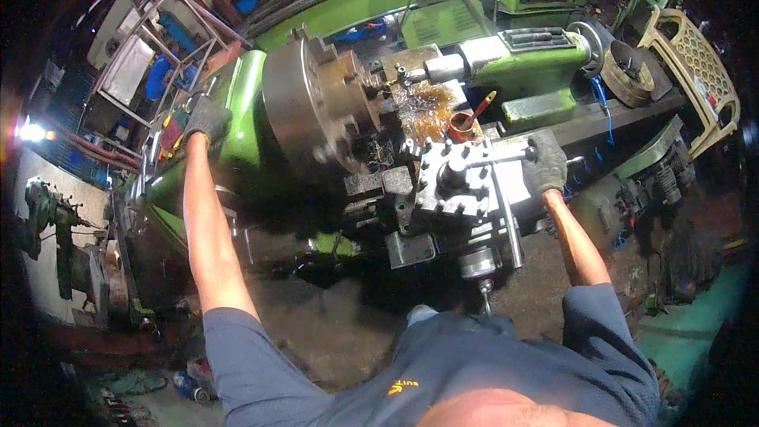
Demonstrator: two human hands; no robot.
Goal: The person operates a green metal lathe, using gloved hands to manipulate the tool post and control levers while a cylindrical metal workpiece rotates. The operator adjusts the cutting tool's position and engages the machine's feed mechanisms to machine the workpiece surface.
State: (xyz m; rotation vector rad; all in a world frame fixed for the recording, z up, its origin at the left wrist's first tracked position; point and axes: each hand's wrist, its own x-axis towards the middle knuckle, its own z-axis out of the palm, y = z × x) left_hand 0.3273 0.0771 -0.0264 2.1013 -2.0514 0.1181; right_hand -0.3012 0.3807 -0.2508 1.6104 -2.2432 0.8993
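- We see a green-painted lathe (522, 71) with worn, oily metal surfaces; its big round steel chuck (304, 107) looks dull grey and slightly blurred at the jaws.
- The tool post (451, 178) is a blocky square of bare steel studded with dark bolt heads, and a long straight steel handle (502, 160) runs from it toward the right.
- Both hands wear knitted grey work gloves with a rough weave.
- The left hand (207, 119) rests on the green headstock (241, 122), just left of the chuck; its fingers curl down over something there, but we cannot tell whether the grip is pressed together on a lever or only lying flat.
- The right hand (547, 162) has its grip pressed together around the far end of the handle, so the tool post lies just to the left of this hand, touching it only through the handle.
- Behind the tool post sits a small rust-coloured cup (462, 125) with a red-handled brush (481, 107) leaning in it, next to a wet patch of amber oil (423, 107).
- Further right we see the green tailstock (538, 59) and a round metal disc (628, 75), well apart from both hands.
- A cream plastic chair (700, 71) with a lattice back stands at the far right.
- A metal frame rack (150, 39) stands at the upper left, beyond the headstock.
- The floor (332, 332) below is dark and grimy, and the person's grey shirt (490, 364) fills the lower edge.
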